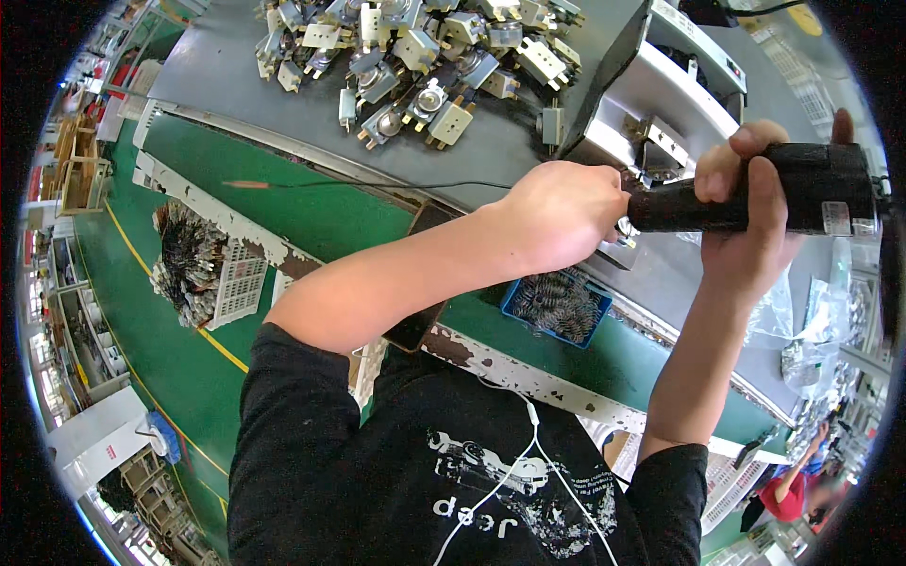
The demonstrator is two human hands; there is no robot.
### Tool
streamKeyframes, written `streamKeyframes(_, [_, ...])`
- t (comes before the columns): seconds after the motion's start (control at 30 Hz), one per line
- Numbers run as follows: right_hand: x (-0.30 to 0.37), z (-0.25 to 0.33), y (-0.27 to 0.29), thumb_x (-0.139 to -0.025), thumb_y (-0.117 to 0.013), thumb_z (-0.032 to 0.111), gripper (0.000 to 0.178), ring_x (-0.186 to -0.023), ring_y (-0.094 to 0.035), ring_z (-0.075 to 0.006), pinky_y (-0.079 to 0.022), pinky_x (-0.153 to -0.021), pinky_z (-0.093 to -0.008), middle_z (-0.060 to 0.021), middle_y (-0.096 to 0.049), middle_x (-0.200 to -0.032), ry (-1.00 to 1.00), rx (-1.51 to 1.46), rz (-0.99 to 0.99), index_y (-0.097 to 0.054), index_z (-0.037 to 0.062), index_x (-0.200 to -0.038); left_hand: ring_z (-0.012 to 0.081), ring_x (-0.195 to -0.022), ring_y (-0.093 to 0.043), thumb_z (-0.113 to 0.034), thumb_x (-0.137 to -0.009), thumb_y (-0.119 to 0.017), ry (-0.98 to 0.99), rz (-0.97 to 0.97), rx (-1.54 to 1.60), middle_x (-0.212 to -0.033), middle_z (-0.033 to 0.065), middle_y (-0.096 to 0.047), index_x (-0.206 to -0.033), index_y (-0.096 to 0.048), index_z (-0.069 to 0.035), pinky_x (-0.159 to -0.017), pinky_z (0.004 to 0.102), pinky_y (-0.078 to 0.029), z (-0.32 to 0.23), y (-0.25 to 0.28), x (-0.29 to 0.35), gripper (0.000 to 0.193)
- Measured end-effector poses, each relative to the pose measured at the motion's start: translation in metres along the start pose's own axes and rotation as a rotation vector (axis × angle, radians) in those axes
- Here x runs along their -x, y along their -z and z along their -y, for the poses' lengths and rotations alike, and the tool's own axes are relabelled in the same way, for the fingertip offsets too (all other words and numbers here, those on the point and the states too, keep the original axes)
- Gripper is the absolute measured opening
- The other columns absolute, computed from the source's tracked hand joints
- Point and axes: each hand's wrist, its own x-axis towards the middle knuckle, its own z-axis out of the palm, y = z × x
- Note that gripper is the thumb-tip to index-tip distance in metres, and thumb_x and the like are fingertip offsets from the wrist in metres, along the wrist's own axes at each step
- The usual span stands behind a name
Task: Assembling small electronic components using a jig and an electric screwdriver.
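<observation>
My right hand [750, 203] is wrapped round a black pistol-shaped power tool [812, 189], held sideways over the grey workbench. Close to the tool's narrow front end, my left hand [566, 215] is closed. What its fingers grip is mostly hidden; a small shiny metal bit [624, 229] shows just below them. Beyond both hands stands a bent sheet-metal housing [618, 99], with a small metal and cream switch-like assembly [665, 141] inside it. A loose heap of similar assemblies [415, 71] lies on the bench at the far side.
A blue bin [508, 304] of metal springs sits below my hands. Clear plastic bags [802, 330] lie at right. A thin cable [377, 184] crosses the bench edge. On the green floor at left stands a white basket [241, 283] of parts. Another person in red [788, 492] is at lower right.
</observation>
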Motion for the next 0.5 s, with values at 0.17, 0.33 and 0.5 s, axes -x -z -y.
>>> streamKeyframes(0.17, [0.005, 0.002, -0.005, -0.095, -0.059, 0.004, 0.085, -0.066, -0.055, -0.0168, -0.049, -0.061, -0.0341, -0.0183, -0.06, -0.103, -0.017, 0.128, -0.007, -0.004, 0.0171, -0.158, 0.0314, -0.093, -0.067, -0.02, -0.086, -0.067, -0.06, 0.043, 0.01, -0.099, 0.0131, -0.065, -0.093, -0.069, -0.004, -0.08, 0.0426, -0.055, 0.008, 0.006, -0.002, 0.017])
streamKeyframes(0.33, [0.009, 0.006, -0.03, -0.092, -0.061, 0.0, 0.09, -0.063, -0.059, -0.0171, -0.052, -0.058, -0.0311, -0.0193, -0.065, -0.099, -0.009, 0.292, -0.174, -0.001, 0.0095, -0.158, 0.0321, -0.097, -0.067, -0.023, -0.087, -0.07, -0.018, 0.067, -0.001, -0.108, 0.0098, -0.065, -0.1, -0.067, -0.005, -0.085, 0.0428, -0.054, 0.007, 0.005, 0.002, 0.023])
streamKeyframes(0.5, [0.002, 0.009, -0.036, -0.093, -0.063, 0.001, 0.088, -0.062, -0.061, -0.0164, -0.052, -0.058, -0.0293, -0.0207, -0.066, -0.1, -0.054, 0.328, -0.176, -0.004, 0.0065, -0.158, 0.0326, -0.097, -0.066, -0.024, -0.088, -0.069, 0.074, 0.092, -0.009, -0.112, 0.0101, -0.064, -0.102, -0.066, -0.004, -0.086, 0.0432, -0.054, -0.001, 0.009, 0.001, 0.024])
